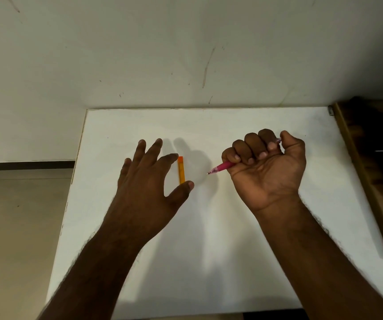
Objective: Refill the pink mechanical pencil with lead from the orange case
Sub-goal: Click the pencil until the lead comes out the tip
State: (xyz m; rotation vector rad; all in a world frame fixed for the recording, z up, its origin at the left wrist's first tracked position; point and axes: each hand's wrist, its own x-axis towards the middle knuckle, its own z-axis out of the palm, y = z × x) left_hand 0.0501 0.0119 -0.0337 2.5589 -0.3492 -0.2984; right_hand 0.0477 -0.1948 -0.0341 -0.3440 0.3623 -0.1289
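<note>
The right hand (266, 167) has its fingers (250, 148) curled tight round the pink mechanical pencil (223, 167), palm up, with the metal tip poking out past the little finger toward the left hand. The left hand (146, 179) hovers with fingers spread. The orange lead case (181, 170) lies flat on the white surface (209, 239) in the gap between its index fingertip and thumb tip.

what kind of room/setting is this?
Probably a plain indoor desk corner, home or office: a bare white tabletop pushed against a scuffed, marked wall, tiled floor at left, dark wooden furniture at right.
</note>
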